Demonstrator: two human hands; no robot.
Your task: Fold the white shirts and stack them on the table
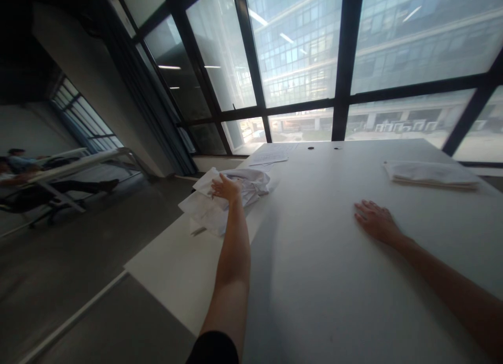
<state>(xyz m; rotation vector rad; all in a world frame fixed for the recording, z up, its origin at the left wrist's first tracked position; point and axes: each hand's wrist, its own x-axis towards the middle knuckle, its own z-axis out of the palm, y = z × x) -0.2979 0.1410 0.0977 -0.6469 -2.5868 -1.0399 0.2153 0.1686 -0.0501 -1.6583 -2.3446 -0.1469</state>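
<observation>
My left hand [226, 188] reaches to the left side of the white table [314, 269] and rests against a crumpled heap of white cloth [253, 182]. Its fingers look loosely spread over the fabric; whether any of them pinch a fold is hard to see. Part of the heap lies flatter, spreading left and toward me. My right hand [377, 221] lies palm down on the tabletop with fingers stretched out, holding nothing. Beyond it, at the right, sits a neatly folded white cloth [430, 174], apart from the hand.
Printed paper sheets [271, 154] lie behind the heap. Two small dark round spots [310, 148] mark the table's far side. Tall framed windows [298, 50] rise behind. At far left, people sit near another table [78, 165]; a dark curtain [145, 91] hangs between.
</observation>
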